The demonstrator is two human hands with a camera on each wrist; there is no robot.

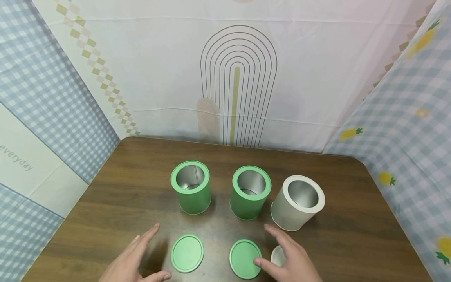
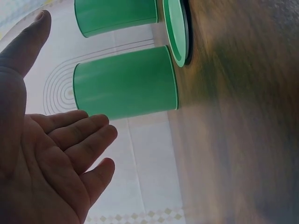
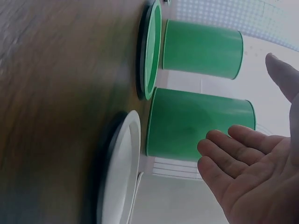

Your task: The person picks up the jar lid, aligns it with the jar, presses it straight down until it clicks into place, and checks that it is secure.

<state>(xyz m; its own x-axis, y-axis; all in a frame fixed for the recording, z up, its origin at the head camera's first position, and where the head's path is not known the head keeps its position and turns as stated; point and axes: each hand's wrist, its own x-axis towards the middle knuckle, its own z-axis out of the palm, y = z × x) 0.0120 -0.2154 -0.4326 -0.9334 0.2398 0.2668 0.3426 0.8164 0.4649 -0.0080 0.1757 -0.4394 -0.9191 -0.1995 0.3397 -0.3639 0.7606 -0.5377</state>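
It's booth-like — printed sheets (image 1: 158,58) border 1 table (image 1: 141,164).

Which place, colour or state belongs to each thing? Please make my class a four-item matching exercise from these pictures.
Things
1. White can
2. White lid
3. Left hand
4. Tabletop

Descriptions
A. Holding nothing, left of the leftmost green lid
B. Dark brown and wood-grained
C. Largely hidden by the right hand in the head view
D. Uncovered, right of both green cans

Pairs: 1-D, 2-C, 3-A, 4-B
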